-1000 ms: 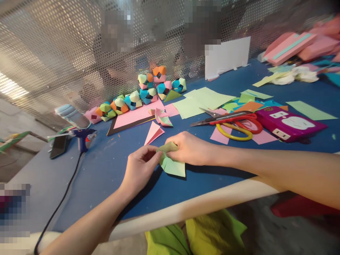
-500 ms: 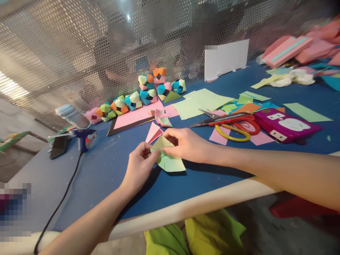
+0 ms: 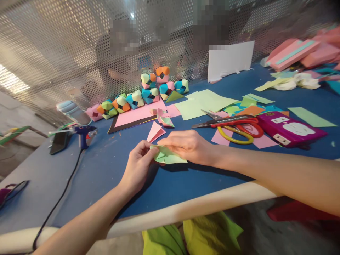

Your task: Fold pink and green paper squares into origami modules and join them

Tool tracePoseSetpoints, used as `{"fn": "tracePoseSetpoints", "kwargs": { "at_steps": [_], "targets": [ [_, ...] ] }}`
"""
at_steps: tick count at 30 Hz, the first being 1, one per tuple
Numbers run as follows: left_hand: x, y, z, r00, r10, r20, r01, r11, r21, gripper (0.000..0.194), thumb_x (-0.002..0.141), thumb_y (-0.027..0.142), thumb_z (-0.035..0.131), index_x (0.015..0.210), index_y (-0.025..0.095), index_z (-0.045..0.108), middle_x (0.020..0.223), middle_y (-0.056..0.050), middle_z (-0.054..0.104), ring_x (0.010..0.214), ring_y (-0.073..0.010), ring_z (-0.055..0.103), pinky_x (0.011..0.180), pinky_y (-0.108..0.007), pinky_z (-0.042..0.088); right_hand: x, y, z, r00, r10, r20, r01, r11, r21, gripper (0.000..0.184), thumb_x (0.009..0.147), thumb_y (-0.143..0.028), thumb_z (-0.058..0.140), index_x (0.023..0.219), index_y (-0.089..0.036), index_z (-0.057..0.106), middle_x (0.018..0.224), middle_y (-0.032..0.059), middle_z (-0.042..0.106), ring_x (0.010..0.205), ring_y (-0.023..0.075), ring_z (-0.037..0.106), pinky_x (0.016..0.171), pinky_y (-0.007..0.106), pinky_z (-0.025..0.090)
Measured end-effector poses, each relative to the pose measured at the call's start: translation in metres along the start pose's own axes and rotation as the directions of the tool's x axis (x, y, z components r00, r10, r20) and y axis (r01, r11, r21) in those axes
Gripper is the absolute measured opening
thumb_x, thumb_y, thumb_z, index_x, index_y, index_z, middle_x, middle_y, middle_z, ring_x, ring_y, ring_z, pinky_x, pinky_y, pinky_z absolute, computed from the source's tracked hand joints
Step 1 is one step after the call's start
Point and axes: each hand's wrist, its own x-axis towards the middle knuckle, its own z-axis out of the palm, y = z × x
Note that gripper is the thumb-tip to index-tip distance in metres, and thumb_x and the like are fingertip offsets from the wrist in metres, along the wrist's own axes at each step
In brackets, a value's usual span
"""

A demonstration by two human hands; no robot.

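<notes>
A creased light green sheet of paper (image 3: 171,157) is held just above the blue table, between both hands. My left hand (image 3: 140,161) pinches its left corner between thumb and fingers. On the far side, my right hand (image 3: 190,145) lies against the sheet with its fingers pressed together along the upper edge; the thumb is hidden behind the paper. Just beyond the hands rests a folded pink paper piece (image 3: 155,131). Behind it sits a pink and green folded unit (image 3: 164,118).
Scissors (image 3: 231,129) and a purple power strip (image 3: 292,129) lie to the right, near green sheets (image 3: 204,102). Several folded paper balls (image 3: 135,99) line the mesh partition. A blue glue gun (image 3: 83,136) with a trailing cord stands at left, by a phone (image 3: 60,142).
The green paper has tilted flatter, and its upper corner no longer stands up. My right hand's fingers have moved from pinching its top to lying along the upper edge.
</notes>
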Motion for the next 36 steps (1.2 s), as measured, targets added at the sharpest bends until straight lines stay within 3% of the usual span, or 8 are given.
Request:
{"fn": "tracePoseSetpoints", "kwargs": {
  "at_steps": [7, 10, 12, 15, 18, 21, 26, 36],
  "targets": [
    [0.000, -0.004, -0.005, 0.998, 0.064, -0.024, -0.063, 0.997, 0.046, 0.018, 0.076, 0.028, 0.069, 0.070, 0.016, 0.056, 0.065, 0.003, 0.055, 0.059, -0.0077, 0.050, 0.055, -0.018, 0.040, -0.003, 0.007, -0.001, 0.982, -0.094, 0.161, 0.094, 0.996, 0.011, 0.038, 0.090, -0.008, 0.040, 0.121, -0.010, 0.062, 0.117, 0.0123, 0.067, 0.106, 0.0141, 0.063, 0.090, 0.025, 0.051],
    [0.000, -0.006, -0.006, 0.994, 0.104, -0.027, -0.102, 0.991, 0.085, 0.019, 0.078, 0.030, 0.067, 0.070, 0.017, 0.055, 0.064, 0.004, 0.054, 0.058, -0.0075, 0.047, 0.054, -0.019, 0.038, 0.000, 0.000, -0.002, 0.984, -0.016, 0.176, 0.004, 0.998, 0.068, 0.039, 0.088, -0.011, 0.041, 0.121, -0.010, 0.062, 0.121, 0.0126, 0.065, 0.110, 0.0157, 0.062, 0.095, 0.028, 0.049],
    [0.000, -0.005, -0.006, 0.989, 0.143, -0.023, -0.138, 0.979, 0.153, 0.019, 0.079, 0.030, 0.066, 0.070, 0.017, 0.056, 0.064, 0.004, 0.054, 0.057, -0.0078, 0.046, 0.054, -0.019, 0.037, 0.004, -0.006, -0.004, 0.977, 0.112, 0.183, -0.142, 0.977, 0.160, 0.035, 0.090, -0.017, 0.042, 0.115, -0.010, 0.066, 0.119, 0.0112, 0.066, 0.110, 0.0171, 0.062, 0.096, 0.030, 0.049],
    [-0.001, -0.003, -0.005, 0.983, 0.186, -0.010, -0.175, 0.942, 0.287, 0.017, 0.079, 0.031, 0.064, 0.072, 0.017, 0.057, 0.064, 0.002, 0.056, 0.059, -0.0096, 0.048, 0.055, -0.021, 0.038, 0.009, -0.015, -0.004, 0.911, 0.361, 0.201, -0.410, 0.853, 0.323, 0.032, 0.092, -0.030, 0.046, 0.097, -0.013, 0.072, 0.106, 0.0074, 0.072, 0.102, 0.0186, 0.065, 0.087, 0.029, 0.052],
    [-0.001, -0.001, -0.004, 0.976, 0.215, -0.026, -0.188, 0.900, 0.393, 0.016, 0.078, 0.030, 0.063, 0.071, 0.017, 0.057, 0.063, 0.003, 0.055, 0.058, -0.0099, 0.047, 0.054, -0.022, 0.038, 0.012, -0.018, -0.001, 0.844, 0.493, 0.210, -0.533, 0.729, 0.430, 0.025, 0.086, -0.030, 0.057, 0.098, -0.013, 0.071, 0.099, 0.0055, 0.072, 0.090, 0.0172, 0.067, 0.076, 0.027, 0.053],
    [-0.002, 0.001, -0.002, 0.972, 0.230, -0.038, -0.191, 0.878, 0.439, 0.015, 0.076, 0.029, 0.063, 0.070, 0.017, 0.057, 0.061, 0.003, 0.054, 0.055, -0.0096, 0.046, 0.052, -0.022, 0.036, 0.013, -0.017, 0.001, 0.819, 0.537, 0.204, -0.565, 0.689, 0.454, 0.024, 0.082, -0.024, 0.060, 0.101, -0.013, 0.069, 0.096, 0.0055, 0.072, 0.083, 0.0149, 0.066, 0.070, 0.024, 0.051],
    [-0.004, 0.004, 0.001, 0.980, 0.194, -0.039, -0.161, 0.895, 0.417, 0.014, 0.075, 0.029, 0.065, 0.071, 0.017, 0.059, 0.062, 0.002, 0.057, 0.056, -0.0101, 0.049, 0.053, -0.021, 0.038, 0.013, -0.019, -0.001, 0.761, 0.620, 0.193, -0.646, 0.698, 0.308, 0.013, 0.081, -0.023, 0.061, 0.078, -0.012, 0.068, 0.075, 0.0028, 0.069, 0.069, 0.0119, 0.060, 0.062, 0.023, 0.045],
    [-0.002, -0.003, -0.007, 0.995, 0.076, 0.059, -0.086, 0.979, 0.186, 0.019, 0.078, 0.034, 0.068, 0.088, 0.018, 0.066, 0.076, -0.001, 0.064, 0.068, -0.0121, 0.057, 0.062, -0.022, 0.044, 0.017, -0.024, -0.004, 0.759, 0.632, 0.157, -0.640, 0.679, 0.360, 0.014, 0.080, -0.018, 0.059, 0.070, -0.011, 0.066, 0.065, 0.0002, 0.064, 0.059, 0.0084, 0.053, 0.056, 0.020, 0.041]
  ]
}}
